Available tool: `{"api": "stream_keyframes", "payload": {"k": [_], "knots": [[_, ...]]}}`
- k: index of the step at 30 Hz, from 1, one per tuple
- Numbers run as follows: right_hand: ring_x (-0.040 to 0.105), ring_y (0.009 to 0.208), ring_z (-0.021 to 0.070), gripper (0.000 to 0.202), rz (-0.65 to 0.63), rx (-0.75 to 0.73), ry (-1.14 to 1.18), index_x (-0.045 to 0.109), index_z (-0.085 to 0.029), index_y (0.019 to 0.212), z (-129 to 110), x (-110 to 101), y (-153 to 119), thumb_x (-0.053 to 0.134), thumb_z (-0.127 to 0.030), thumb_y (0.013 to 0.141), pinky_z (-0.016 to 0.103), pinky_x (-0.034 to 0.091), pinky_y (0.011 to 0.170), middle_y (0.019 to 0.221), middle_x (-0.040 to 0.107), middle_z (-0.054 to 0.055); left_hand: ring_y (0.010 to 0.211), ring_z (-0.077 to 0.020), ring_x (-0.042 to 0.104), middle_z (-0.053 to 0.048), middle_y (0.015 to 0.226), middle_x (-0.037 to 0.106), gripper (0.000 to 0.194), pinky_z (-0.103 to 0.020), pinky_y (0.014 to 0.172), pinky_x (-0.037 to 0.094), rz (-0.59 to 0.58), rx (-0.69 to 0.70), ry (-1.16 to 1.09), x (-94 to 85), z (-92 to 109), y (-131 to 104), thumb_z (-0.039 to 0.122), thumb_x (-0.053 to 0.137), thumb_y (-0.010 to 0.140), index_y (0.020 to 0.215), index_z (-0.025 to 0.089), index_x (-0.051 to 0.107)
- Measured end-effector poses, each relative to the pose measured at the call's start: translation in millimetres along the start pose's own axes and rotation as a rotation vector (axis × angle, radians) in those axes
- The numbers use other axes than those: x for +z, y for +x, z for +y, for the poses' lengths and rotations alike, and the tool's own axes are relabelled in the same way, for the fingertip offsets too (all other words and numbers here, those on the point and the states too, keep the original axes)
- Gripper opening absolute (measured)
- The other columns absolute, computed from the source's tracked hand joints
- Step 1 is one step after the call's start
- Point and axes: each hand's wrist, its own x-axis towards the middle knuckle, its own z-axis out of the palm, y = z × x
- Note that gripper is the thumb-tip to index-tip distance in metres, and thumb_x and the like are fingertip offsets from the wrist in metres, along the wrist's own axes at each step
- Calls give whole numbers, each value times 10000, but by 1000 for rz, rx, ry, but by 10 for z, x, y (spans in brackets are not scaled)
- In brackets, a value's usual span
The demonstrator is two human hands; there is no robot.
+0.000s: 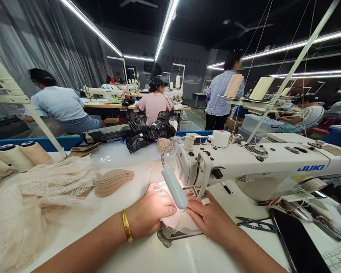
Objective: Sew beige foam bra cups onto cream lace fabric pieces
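A pale pink piece of fabric (pixel 170 221) lies at the needle area of a white sewing machine (pixel 230 161). My left hand (pixel 149 208) has its thumb and curled fingers closed on the left side of the fabric. Opposite it, my right hand (pixel 213 218) lies with fingers stretched out over the fabric, beside the presser foot. A grey lamp (pixel 174 187) on a bendable neck lights the spot and covers part of the fabric and the fingertips. The needle tip is hidden.
Cream lace fabric (pixel 59 178) and stacked beige cups (pixel 113 182) lie to the left, near thread cones (pixel 15 157). Thread snips (pixel 257 223) and a black phone (pixel 299 242) rest on the right. Black plastic bags (pixel 152 131) sit behind; several people work beyond.
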Motion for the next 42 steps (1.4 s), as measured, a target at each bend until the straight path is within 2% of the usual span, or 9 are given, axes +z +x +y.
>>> {"api": "stream_keyframes", "payload": {"k": [5, 9, 17, 19, 22, 25, 30, 34, 42], "knots": [[600, 1124, 338, 252, -7, 6, 1, 692, -255, 1134, -3, 27, 0, 478, -177, 1025, 547, 525, 943, 1190, 727, 60, 1045, -296, 661, -4, 1074, 766, 488, -544, 1066, 254, 28, -3, -19, 5, -16, 12, 30, 573, 702, 1116, 277, 649], [597, 1116, 332, 249, 8, 8, 14, 688, -251, 1120, -13, 33, -6, 467, -177, 1032, 521, 524, 938, 1140, 732, 64, 1066, -292, 655, -2, 1133, 758, 526, -548, 1089, 232, 20, -14, -18, 3, -17, 21, 14, 572, 680, 1131, 277, 630], [600, 1104, 311, 265, 48, -1, 37, 685, -265, 1152, -32, 12, -3, 456, -184, 1046, 455, 533, 914, 1176, 732, 49, 1078, -288, 662, 1, 1168, 756, 413, -565, 1076, 238, 68, -11, -14, 64, -37, 20, 57, 574, 765, 1109, 280, 623], [603, 1072, 303, 250, 69, -12, 28, 681, -262, 1104, -43, -7, -11, 453, -178, 1043, 427, 542, 877, 1141, 737, 48, 1069, -287, 666, 8, 1156, 755, 400, -576, 1071, 242, 71, -15, -7, 66, -31, 22, 69, 582, 775, 1109, 283, 626], [614, 915, 275, 244, 106, -35, -8, 661, -239, 1000, -61, -46, -22, 431, -171, 1045, 397, 548, 801, 991, 746, 54, 1043, -281, 672, 13, 1099, 756, 403, -570, 1061, 268, 54, -28, 2, 49, -12, 23, 61, 591, 754, 1089, 281, 629], [626, 867, 270, 252, 169, -45, -30, 655, -226, 1008, -63, -71, -21, 414, -167, 1056, 387, 552, 772, 872, 724, 57, 1014, -269, 672, 11, 1052, 754, 392, -553, 1069, 290, 38, -41, 17, 29, 4, 23, 63, 600, 762, 1082, 286, 638], [679, 980, 266, 214, 262, -16, 49, 643, -205, 1101, -35, -58, -1, 439, -161, 1050, 394, 564, 862, 1029, 731, 83, 1005, -271, 666, -7, 1015, 751, 315, -525, 1091, 311, 44, -51, 80, 44, 0, 22, 100, 618, 814, 1064, 287, 661], [694, 965, 260, 217, 251, 17, 93, 645, -205, 1084, -27, -51, 8, 434, -166, 1050, 389, 570, 852, 1025, 728, 78, 1033, -278, 655, -18, 1018, 740, 262, -490, 1084, 338, 49, -52, 124, 70, -3, 22, 134, 636, 832, 1043, 285, 674], [686, 1016, 303, 255, 240, 12, 34, 667, -177, 1096, -30, -57, -7, 415, -192, 1061, 451, 580, 862, 1045, 738, 119, 1026, -280, 648, -29, 1020, 737, 285, -506, 1087, 350, 38, -55, 115, 92, 8, 6, 132, 663, 804, 1047, 281, 669]]}}
